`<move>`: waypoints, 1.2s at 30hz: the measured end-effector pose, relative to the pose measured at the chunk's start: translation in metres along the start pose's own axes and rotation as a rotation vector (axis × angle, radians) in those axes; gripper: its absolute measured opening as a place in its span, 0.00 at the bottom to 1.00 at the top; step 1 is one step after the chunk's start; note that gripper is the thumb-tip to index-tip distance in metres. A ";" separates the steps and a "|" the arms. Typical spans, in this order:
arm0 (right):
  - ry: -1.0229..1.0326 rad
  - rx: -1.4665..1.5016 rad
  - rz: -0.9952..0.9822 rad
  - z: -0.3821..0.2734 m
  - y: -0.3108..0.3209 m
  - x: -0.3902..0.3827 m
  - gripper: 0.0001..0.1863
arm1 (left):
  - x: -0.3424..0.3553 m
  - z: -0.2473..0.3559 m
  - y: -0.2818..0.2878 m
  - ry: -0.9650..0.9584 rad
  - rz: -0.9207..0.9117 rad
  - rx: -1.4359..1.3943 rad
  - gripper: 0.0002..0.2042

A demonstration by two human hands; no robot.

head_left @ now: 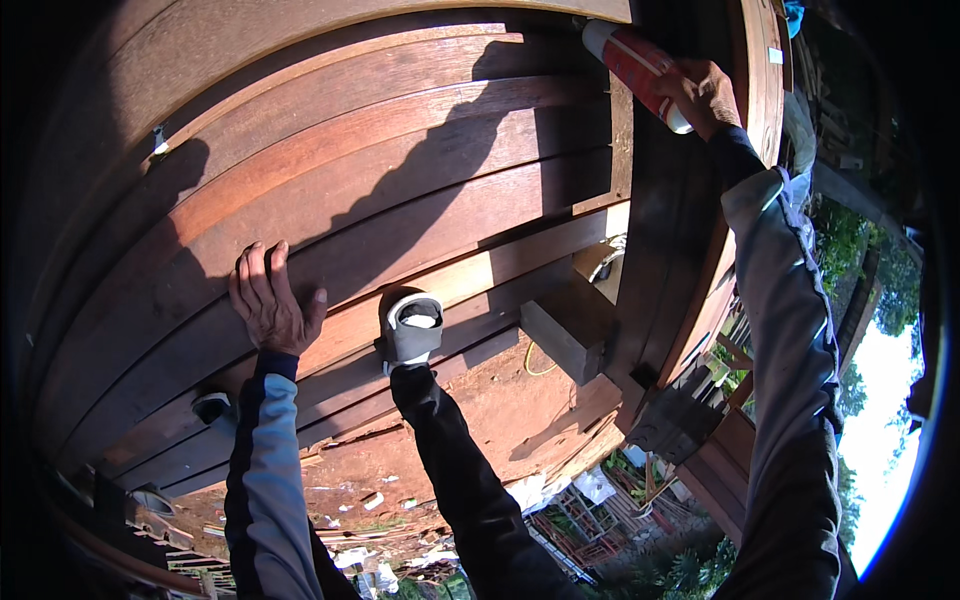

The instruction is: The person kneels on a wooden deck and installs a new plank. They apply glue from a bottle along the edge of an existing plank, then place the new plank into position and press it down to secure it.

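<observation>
At the upper right, my right hand (703, 95) is wrapped round a red-and-white bottle (640, 68). The bottle is tilted, its white end pointing up and left beside a dark beam. On the left, my left hand (272, 305) rests with stretched fingers against the reddish-brown wooden planks (400, 190); nothing is in it. Shadows of an arm and a head fall across the boards.
My leg ends in a grey shoe (413, 335) on a lower plank. A block-like timber end (565, 335) juts out near the dark upright beam (665, 220). Far below are reddish ground (500, 430) and scattered debris. A small whitish fitting (160, 140) is on the boards.
</observation>
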State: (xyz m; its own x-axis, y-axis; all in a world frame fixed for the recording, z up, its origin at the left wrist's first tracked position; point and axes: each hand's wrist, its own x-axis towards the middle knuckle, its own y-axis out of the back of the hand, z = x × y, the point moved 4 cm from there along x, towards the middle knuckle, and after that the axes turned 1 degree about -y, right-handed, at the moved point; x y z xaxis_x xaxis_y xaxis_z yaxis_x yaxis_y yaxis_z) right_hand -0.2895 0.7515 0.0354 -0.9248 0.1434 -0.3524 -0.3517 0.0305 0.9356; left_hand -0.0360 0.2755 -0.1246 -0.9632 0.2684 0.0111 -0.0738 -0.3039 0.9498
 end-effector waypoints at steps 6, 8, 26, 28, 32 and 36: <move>-0.072 0.054 0.126 0.001 -0.015 -0.014 0.26 | -0.002 0.000 -0.002 -0.006 0.007 0.021 0.34; -0.077 0.170 0.099 -0.004 -0.021 -0.022 0.22 | -0.002 0.000 -0.002 -0.017 0.023 0.019 0.34; -0.114 0.024 -0.017 -0.012 -0.016 -0.034 0.23 | -0.003 -0.001 -0.002 -0.004 0.012 0.021 0.33; -0.098 -0.001 -0.033 -0.014 -0.011 -0.028 0.23 | -0.003 -0.001 -0.003 0.012 -0.012 0.009 0.33; -0.132 -0.023 0.023 -0.017 0.000 -0.020 0.24 | -0.004 -0.002 -0.003 0.005 -0.022 0.003 0.33; -0.169 -0.101 0.014 -0.019 0.006 -0.017 0.25 | -0.005 -0.004 -0.006 0.005 -0.030 -0.002 0.34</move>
State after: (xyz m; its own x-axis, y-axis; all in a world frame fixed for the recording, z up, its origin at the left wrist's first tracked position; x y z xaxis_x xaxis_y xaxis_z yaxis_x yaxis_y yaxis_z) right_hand -0.2786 0.7306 0.0465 -0.8951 0.3078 -0.3227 -0.3599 -0.0712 0.9303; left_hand -0.0318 0.2723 -0.1314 -0.9619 0.2728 -0.0185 -0.1026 -0.2973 0.9492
